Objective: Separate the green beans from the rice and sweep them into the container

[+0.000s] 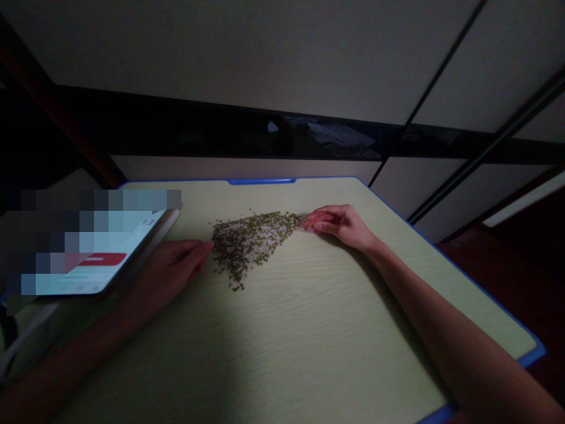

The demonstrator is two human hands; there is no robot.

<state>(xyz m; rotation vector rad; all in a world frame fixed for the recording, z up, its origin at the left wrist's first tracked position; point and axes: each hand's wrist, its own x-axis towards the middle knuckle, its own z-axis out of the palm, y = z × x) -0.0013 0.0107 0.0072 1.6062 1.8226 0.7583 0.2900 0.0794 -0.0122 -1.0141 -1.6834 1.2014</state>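
Observation:
A flat pile of small green beans mixed with white grains like rice (256, 238) lies spread on a pale wood-grain table (309, 330). At the pile's left edge is my left hand (176, 268), its thumb and fingers pressed together. Whatever those fingertips might hold is hidden. My right hand (339, 225) rests at the right tip of the pile with its fingers curled. It holds a small see-through, pinkish piece (302, 223) against the nearest beans; its exact kind is unclear.
A lit tablet (112, 259) stands tilted on the left, partly blurred out, close to my left forearm. The table has a blue rim (445, 256) and a blue handle (262, 181) at the far side. Behind it are cabinet panels (229, 65) and a dark gap with plastic wrapping (339, 136).

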